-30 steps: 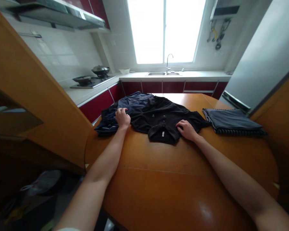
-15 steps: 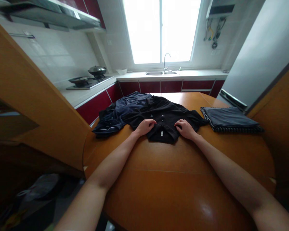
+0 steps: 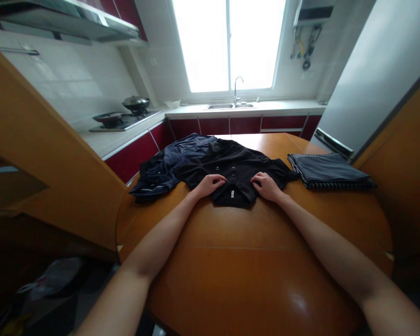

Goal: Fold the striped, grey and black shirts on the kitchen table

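Note:
A black polo shirt [image 3: 238, 158] lies spread on the wooden table, its collar toward me and its buttons facing up. A small white label shows inside the neck. At the left side of the collar, my left hand [image 3: 210, 185] has thumb and fingers closed on the cloth. My right hand [image 3: 266, 186] pinches the shirt on the collar's other side, fingers curled. Partly under the polo shirt, to the left, are rumpled dark navy clothes [image 3: 175, 158].
The round wooden table [image 3: 231, 270] extends toward me. A folded stack of dark grey clothes [image 3: 331, 169] sits at its right, near the fridge [image 3: 367, 70]. Behind are a counter with a sink [image 3: 220, 106] and a stove [image 3: 126, 122] with pans. Wooden panels stand at both sides.
The whole view has shifted slightly, so everything appears a little further left. Both hands stay at the collar, and the shirt lies as before.

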The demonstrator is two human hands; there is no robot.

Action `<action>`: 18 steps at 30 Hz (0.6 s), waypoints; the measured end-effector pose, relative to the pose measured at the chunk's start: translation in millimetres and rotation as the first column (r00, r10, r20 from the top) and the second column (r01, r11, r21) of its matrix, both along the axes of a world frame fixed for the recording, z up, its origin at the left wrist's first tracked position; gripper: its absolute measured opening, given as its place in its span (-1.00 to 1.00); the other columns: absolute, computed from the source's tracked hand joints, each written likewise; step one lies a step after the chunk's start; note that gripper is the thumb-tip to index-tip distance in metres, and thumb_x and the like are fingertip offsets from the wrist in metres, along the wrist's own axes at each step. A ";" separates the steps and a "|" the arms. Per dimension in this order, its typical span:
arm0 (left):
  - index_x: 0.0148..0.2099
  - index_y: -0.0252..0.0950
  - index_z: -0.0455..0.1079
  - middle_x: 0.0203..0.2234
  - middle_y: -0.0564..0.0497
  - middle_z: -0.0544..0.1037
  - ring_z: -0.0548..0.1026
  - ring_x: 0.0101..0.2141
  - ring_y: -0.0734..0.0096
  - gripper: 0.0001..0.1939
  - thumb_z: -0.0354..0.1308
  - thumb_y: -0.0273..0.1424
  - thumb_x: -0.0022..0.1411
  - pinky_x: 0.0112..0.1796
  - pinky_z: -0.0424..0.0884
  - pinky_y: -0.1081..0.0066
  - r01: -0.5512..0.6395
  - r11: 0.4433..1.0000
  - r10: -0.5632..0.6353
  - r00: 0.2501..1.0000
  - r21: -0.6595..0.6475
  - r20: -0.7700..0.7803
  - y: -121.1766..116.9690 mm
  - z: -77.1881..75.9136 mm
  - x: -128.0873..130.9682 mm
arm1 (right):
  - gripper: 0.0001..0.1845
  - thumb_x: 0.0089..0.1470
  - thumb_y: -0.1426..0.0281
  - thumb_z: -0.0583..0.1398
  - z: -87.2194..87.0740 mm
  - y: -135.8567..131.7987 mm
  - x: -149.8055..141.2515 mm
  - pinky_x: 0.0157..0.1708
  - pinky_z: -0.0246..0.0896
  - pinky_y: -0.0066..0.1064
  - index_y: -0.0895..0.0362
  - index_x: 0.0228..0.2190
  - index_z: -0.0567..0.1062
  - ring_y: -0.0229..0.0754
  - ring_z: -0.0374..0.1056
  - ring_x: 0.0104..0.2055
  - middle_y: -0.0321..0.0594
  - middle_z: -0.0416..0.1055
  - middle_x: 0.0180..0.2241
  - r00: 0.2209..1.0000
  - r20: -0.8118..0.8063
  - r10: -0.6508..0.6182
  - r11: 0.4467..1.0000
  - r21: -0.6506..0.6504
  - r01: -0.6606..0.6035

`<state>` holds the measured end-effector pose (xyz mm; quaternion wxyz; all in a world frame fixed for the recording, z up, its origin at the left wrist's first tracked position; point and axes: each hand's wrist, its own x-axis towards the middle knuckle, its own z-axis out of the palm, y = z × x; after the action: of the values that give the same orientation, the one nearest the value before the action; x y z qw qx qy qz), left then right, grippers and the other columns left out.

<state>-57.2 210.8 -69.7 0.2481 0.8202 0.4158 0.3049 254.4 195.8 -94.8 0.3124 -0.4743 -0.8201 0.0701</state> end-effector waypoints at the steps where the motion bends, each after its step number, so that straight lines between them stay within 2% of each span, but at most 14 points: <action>1: -0.08 -0.25 0.58 -0.25 -0.01 0.65 0.56 -0.25 0.29 -0.72 0.16 -0.23 0.30 -0.15 0.45 0.36 0.006 1.000 -0.006 1.000 0.003 -0.001 0.0 0.0 -0.1 | -0.83 0.18 0.43 0.17 0.4 -0.3 -0.1 0.03 0.29 -0.20 0.04 -0.25 0.59 -0.05 0.36 -0.06 -0.15 0.48 -0.16 1.000 0.001 -0.002 1.000 0.000 0.002; 5: -0.07 -0.27 0.57 -0.32 0.00 0.59 0.47 -0.37 0.39 -0.73 0.23 -0.28 0.24 -0.28 0.41 0.40 0.002 1.000 -0.002 1.000 0.018 -0.021 1.4 -1.4 -1.4 | -0.82 0.19 0.44 0.17 0.3 -0.5 -0.4 0.03 0.29 -0.20 0.05 -0.25 0.59 -0.04 0.36 -0.06 -0.15 0.48 -0.16 1.000 0.009 0.000 1.000 0.000 0.000; 10: -0.05 -0.31 0.56 -0.38 0.05 0.50 0.37 -0.42 0.46 -0.72 0.24 -0.31 0.22 -0.35 0.33 0.45 0.046 0.998 -0.046 0.999 0.035 -0.019 5.0 -4.7 -2.9 | -0.83 0.19 0.44 0.18 -2.8 1.3 0.0 0.04 0.29 -0.21 0.05 -0.25 0.59 -0.05 0.36 -0.05 -0.15 0.48 -0.15 1.000 0.005 -0.006 1.000 0.001 0.006; 18: -0.24 -0.30 0.47 -0.42 0.07 0.48 0.39 -0.39 0.43 -0.84 0.26 -0.32 0.18 -0.33 0.33 0.43 0.046 0.998 -0.046 0.999 0.034 0.021 11.1 -13.0 -5.5 | -0.83 0.19 0.44 0.18 -2.4 1.7 0.4 0.05 0.28 -0.20 0.02 -0.25 0.59 -0.05 0.36 -0.05 -0.16 0.48 -0.15 1.000 0.009 0.001 1.000 -0.003 0.000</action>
<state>-62.7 221.8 -82.7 0.2458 0.8302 0.3890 0.3147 254.8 197.5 -97.2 0.3081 -0.4748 -0.8215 0.0692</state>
